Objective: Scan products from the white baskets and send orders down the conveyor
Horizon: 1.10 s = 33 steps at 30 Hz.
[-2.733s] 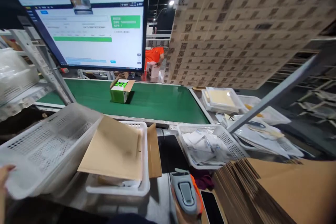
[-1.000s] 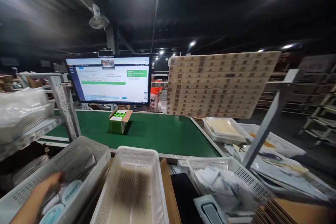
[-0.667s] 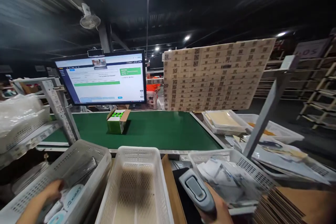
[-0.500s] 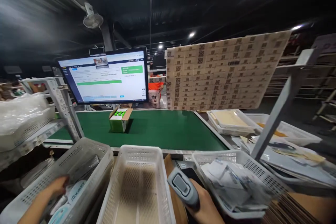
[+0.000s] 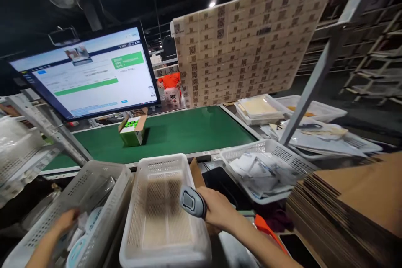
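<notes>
Legible "煮" on white box-shaped carton [image 5: 172, 97], rounded grey plastic scanner [image 5: 192, 202] in grip of our right hand [image 5: 217, 208], left hand [image 5: 66, 220] closure indeterminate.

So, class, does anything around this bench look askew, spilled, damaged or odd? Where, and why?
Nothing clearly looks spilled or damaged. The left basket stands slanted beside the straighter middle basket, so it looks askew. The green box on the green belt also stands open, a brown flap raised and green tops showing.
</notes>
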Each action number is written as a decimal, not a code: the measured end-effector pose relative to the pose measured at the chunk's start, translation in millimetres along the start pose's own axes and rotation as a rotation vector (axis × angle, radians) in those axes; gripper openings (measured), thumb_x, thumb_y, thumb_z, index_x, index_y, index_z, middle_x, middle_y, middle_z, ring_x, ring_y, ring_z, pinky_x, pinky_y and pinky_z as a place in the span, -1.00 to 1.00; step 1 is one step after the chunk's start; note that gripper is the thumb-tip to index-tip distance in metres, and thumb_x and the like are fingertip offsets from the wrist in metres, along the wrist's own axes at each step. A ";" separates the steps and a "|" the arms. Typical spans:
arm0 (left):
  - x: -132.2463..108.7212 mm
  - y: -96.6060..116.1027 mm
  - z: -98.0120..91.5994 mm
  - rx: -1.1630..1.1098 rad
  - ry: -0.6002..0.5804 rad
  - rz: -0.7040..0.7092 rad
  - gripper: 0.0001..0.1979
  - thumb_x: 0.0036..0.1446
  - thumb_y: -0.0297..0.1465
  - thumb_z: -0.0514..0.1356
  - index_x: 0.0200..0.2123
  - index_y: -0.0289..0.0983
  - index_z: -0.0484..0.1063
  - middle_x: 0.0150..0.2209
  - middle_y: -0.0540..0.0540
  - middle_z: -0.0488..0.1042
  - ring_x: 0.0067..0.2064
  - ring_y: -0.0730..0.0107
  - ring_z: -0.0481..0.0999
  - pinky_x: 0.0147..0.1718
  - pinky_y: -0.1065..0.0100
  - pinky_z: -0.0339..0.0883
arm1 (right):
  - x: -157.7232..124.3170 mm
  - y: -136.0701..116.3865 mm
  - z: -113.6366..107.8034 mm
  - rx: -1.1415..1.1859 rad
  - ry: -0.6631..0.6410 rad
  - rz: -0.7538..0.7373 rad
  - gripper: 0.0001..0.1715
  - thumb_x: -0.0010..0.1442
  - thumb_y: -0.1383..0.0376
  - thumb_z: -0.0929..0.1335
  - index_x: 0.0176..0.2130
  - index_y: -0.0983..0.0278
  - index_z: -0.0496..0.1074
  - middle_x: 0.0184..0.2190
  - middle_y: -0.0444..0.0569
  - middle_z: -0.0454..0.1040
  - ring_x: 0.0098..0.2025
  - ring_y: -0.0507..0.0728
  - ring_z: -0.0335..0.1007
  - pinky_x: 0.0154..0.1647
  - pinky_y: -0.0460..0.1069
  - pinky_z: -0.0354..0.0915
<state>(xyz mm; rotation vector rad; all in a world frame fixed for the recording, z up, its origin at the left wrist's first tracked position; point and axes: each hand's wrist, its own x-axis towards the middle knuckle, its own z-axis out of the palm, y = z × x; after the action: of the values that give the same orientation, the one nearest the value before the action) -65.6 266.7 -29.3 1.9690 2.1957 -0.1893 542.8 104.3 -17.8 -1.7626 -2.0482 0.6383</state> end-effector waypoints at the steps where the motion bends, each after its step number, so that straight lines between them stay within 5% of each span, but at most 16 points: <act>1: -4.4 2.6 -11.5 0.037 0.053 -0.026 -0.68 -0.30 -0.24 0.22 -0.44 -0.16 0.17 -0.40 -0.03 0.56 0.00 -0.16 0.68 0.07 0.10 0.42 | -1.5 1.7 -1.6 0.004 0.000 -0.007 -0.58 0.06 0.55 0.40 -0.09 0.24 0.57 -0.09 0.00 0.64 -0.06 0.27 0.60 -0.24 -0.02 0.07; 3: -23.7 18.8 -37.6 0.133 0.182 -0.117 -0.83 0.11 -0.19 0.14 -0.27 -0.12 0.31 -0.26 -0.04 0.64 -0.07 0.00 0.67 -0.02 0.18 0.43 | -4.5 4.2 -4.8 0.003 -0.003 -0.030 -0.51 0.06 0.55 0.39 -0.04 0.22 0.57 -0.08 -0.02 0.60 -0.08 0.22 0.57 -0.24 -0.03 0.10; 6: -69.1 73.6 -71.0 0.217 0.353 -0.209 -0.67 0.44 -0.13 -0.04 0.02 -0.12 0.42 -0.20 -0.13 0.65 -0.22 0.04 0.60 -0.16 0.22 0.37 | -5.2 -1.8 -9.1 -0.016 -0.028 -0.088 -0.45 0.13 0.52 0.36 0.09 0.21 0.54 -0.03 0.00 0.51 -0.12 0.17 0.54 -0.23 -0.03 0.15; 9: -95.4 144.2 -82.0 -0.076 0.509 0.063 -0.65 0.42 -0.16 0.04 0.02 -0.22 0.49 -0.13 -0.17 0.65 -0.17 0.14 0.61 -0.14 0.30 0.33 | 2.0 -22.3 -11.3 -0.022 -0.075 -0.137 -0.46 0.21 0.47 0.34 0.17 0.25 0.51 0.02 0.05 0.46 -0.13 0.17 0.52 -0.21 -0.02 0.18; 13: -98.5 211.5 -49.8 -0.451 0.402 0.256 -0.73 0.29 -0.17 0.12 -0.17 -0.23 0.49 -0.29 -0.10 0.62 -0.28 0.24 0.61 -0.23 0.34 0.32 | 13.1 -50.0 -8.1 -0.065 -0.129 -0.152 -0.24 0.23 0.45 0.34 0.38 0.22 0.39 0.13 0.10 0.48 -0.05 0.22 0.54 -0.17 0.00 0.20; 18: -119.2 246.0 18.4 -0.584 0.230 0.367 -0.74 0.32 -0.17 0.12 -0.20 -0.20 0.49 -0.30 -0.09 0.63 -0.27 0.22 0.64 -0.22 0.29 0.39 | 7.0 -29.8 4.1 -0.120 -0.192 -0.060 -0.25 0.23 0.44 0.32 0.37 0.23 0.41 0.13 0.12 0.51 0.04 0.30 0.57 -0.14 0.02 0.25; 22: -119.9 228.6 30.9 -0.569 0.186 0.397 -0.60 0.38 -0.11 0.20 0.13 -0.21 0.53 -0.01 -0.18 0.69 -0.05 0.12 0.69 -0.02 0.20 0.51 | -15.6 29.1 25.6 -0.007 -0.141 -0.057 -0.27 0.18 0.39 0.28 0.31 0.21 0.46 0.04 0.11 0.53 0.02 0.27 0.59 -0.08 0.02 0.36; 26: -83.2 152.6 -2.0 -0.348 0.318 0.156 -0.52 0.41 -0.28 0.18 0.31 -0.34 0.44 0.25 -0.34 0.56 0.23 -0.01 0.57 0.30 0.05 0.40 | -30.5 81.4 42.0 0.164 -0.042 -0.074 -0.41 0.20 0.19 0.29 0.17 0.23 0.53 0.08 0.16 0.53 0.03 0.28 0.62 -0.02 0.05 0.47; 29: -59.2 96.6 -9.4 -0.239 0.220 -0.036 -0.39 0.21 -0.41 0.33 0.30 -0.50 0.42 0.27 -0.51 0.49 0.34 -0.22 0.48 0.37 -0.04 0.32 | -35.8 88.4 43.8 0.197 0.024 -0.084 -0.47 0.19 0.17 0.30 0.10 0.21 0.56 0.14 0.17 0.53 0.05 0.29 0.61 0.01 0.06 0.49; 33: -52.0 72.6 19.1 -0.313 0.072 -0.036 -0.23 -0.11 -0.61 0.34 0.26 -0.58 0.42 0.19 -0.51 0.54 0.23 -0.09 0.59 0.23 0.17 0.40 | -34.1 63.0 36.4 0.224 -0.051 -0.140 -0.46 0.19 0.23 0.32 0.13 0.23 0.56 0.19 0.18 0.51 0.13 0.29 0.60 0.09 0.05 0.50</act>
<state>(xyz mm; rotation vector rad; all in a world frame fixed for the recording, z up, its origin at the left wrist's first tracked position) 12.8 220.2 -34.2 1.7902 2.1491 0.2121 580.2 74.3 -82.4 -1.4780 -2.0227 0.8407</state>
